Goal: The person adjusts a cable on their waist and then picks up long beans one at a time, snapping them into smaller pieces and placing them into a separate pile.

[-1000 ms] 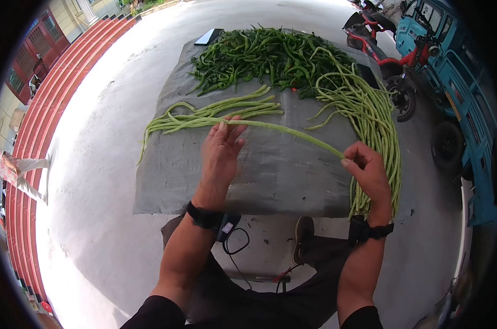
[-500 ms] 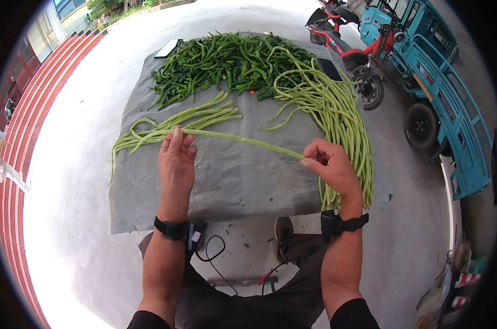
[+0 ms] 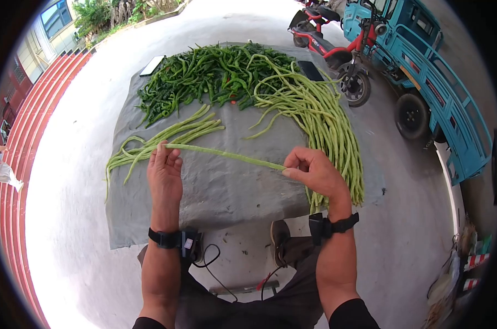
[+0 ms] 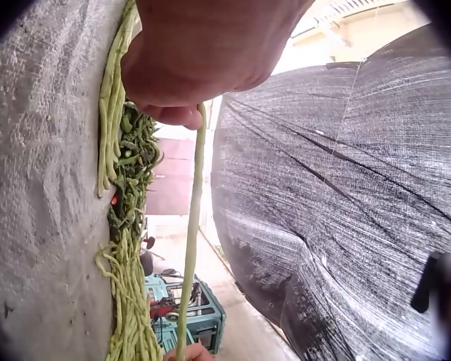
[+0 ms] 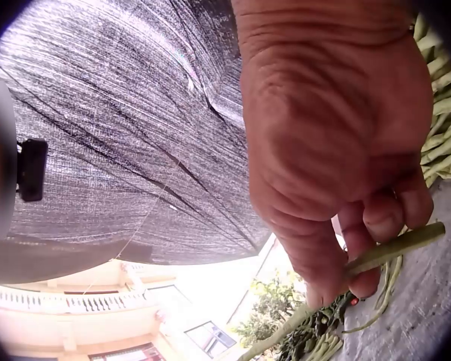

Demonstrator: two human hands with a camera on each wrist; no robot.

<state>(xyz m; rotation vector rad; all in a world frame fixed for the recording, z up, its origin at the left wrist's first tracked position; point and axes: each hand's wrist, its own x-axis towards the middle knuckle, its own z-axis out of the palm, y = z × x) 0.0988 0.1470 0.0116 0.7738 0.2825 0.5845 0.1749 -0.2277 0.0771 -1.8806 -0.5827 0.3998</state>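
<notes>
One long green bean (image 3: 226,154) is stretched between both hands over the grey cloth (image 3: 243,189). My left hand (image 3: 165,174) pinches its left end between thumb and fingertips, beside a small bundle of long beans (image 3: 174,130). Thumb and forefinger of my right hand (image 3: 318,171) pinch the other end, a short stub poking past them in the right wrist view. Right of that hand lies a large pile of long beans (image 3: 336,131). In the left wrist view the bean (image 4: 193,218) runs straight down from the left fingertips.
A heap of green peppers (image 3: 215,71) covers the table's far side, with a white-edged phone (image 3: 152,66) at its left and a dark phone (image 3: 311,71) at its right. Beyond stand a red scooter (image 3: 336,48) and a blue cargo tricycle (image 3: 432,82). Red steps (image 3: 32,131) run along the left.
The view has swung so the table sits further left and lower. Both hands keep their pinch on the long bean, which looks straighter than a second ago.
</notes>
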